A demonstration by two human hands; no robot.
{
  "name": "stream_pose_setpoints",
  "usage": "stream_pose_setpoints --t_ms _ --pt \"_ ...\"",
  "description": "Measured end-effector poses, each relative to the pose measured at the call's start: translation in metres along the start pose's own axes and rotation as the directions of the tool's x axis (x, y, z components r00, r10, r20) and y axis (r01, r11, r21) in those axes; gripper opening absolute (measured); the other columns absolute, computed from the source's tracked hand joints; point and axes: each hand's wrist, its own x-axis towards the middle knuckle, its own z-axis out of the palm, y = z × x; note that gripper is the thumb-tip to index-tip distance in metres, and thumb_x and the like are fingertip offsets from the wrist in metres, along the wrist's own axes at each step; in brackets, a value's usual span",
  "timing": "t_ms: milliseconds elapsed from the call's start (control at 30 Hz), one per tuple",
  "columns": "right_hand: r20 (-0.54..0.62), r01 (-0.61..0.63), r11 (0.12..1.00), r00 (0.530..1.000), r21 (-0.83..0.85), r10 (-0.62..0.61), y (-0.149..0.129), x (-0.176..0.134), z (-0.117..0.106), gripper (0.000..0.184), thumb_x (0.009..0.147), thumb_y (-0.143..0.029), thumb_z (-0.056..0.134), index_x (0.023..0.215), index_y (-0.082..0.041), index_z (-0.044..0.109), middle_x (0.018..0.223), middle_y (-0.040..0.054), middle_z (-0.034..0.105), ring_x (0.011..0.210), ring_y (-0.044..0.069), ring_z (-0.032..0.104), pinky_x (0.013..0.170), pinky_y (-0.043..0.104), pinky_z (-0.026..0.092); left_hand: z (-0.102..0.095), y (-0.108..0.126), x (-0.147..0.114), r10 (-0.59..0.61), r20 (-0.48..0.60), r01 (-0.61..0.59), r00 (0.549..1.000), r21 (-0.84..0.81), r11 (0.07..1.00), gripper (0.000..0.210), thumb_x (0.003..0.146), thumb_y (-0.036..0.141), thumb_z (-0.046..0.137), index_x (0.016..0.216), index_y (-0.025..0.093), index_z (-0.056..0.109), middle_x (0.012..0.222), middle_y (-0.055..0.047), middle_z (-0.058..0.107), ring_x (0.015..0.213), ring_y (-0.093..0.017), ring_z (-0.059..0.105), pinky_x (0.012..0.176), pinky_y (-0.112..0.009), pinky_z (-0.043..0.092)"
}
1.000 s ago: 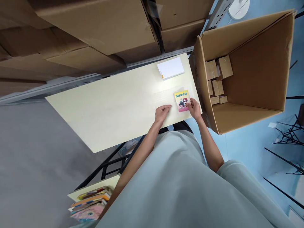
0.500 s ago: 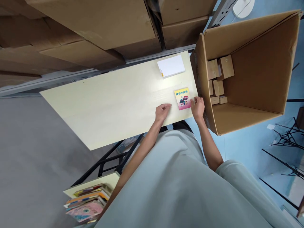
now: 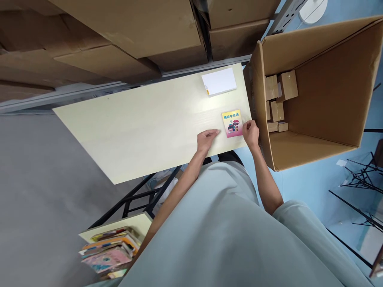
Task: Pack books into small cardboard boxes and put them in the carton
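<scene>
A small booklet (image 3: 232,125) with a yellow-to-pink cover, cartoon figures and Chinese characters lies face up near the right end of the pale tabletop (image 3: 143,127). My left hand (image 3: 206,140) is just left of it, fingertips pressed together, with a small gap to the cover. At the booklet's right edge my right hand (image 3: 251,133) has its fingers curled in; whether they touch the edge or pinch something small is not clear. Farther back on the table lies a white rectangular pad or flat box (image 3: 220,81) with a yellow mark at one corner.
A large open carton (image 3: 323,87) stands against the table's right end, with several small brown boxes (image 3: 277,111) inside. Stacked cartons (image 3: 128,32) fill the shelf behind the table. At lower left, a pile of books (image 3: 109,255) rests on a lower pale surface.
The view has shifted slightly, so the table and carton appear a little farther right. My right hand's fingers look more curled. The booklet lies in the same place on the table.
</scene>
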Motion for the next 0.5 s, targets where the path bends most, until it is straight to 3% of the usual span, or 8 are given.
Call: stream_pose_setpoints --t_ms 200,333,500 --pt "-0.002 -0.021 0.993 1.000 0.119 0.021 0.000 0.004 0.000 0.033 0.098 -0.047 0.068 0.115 -0.020 0.065 0.105 0.0114 0.077 0.094 0.027 0.072 0.091 0.041 0.057 -0.003 -0.002 0.002 -0.022 0.023 0.022 0.999 -0.001 1.000 0.033 0.075 0.050 0.092 0.092 0.022 0.088 0.106 -0.009 0.086 0.107 -0.029 0.077 0.102 -0.042 0.059" --pt "0.041 -0.039 0.998 0.998 0.051 0.037 -0.002 0.010 0.006 0.030 0.091 -0.047 0.077 0.103 -0.020 0.069 0.094 0.0099 0.075 0.089 0.028 0.070 0.088 0.041 0.056 -0.004 0.000 0.003 -0.021 0.056 0.021 0.998 0.006 1.000 0.023 0.080 0.042 0.086 0.091 0.022 0.088 0.113 -0.009 0.086 0.115 -0.029 0.076 0.109 -0.043 0.056" --pt "0.026 0.004 0.998 1.000 0.055 -0.006 0.000 0.013 0.007 0.024 0.095 -0.045 0.065 0.093 -0.021 0.068 0.094 0.0098 0.074 0.089 0.026 0.067 0.089 0.041 0.054 -0.005 0.003 0.002 -0.021 0.083 0.018 0.996 0.039 0.999 0.018 0.082 0.037 0.081 0.091 0.022 0.087 0.119 -0.008 0.085 0.122 -0.029 0.074 0.114 -0.042 0.053"
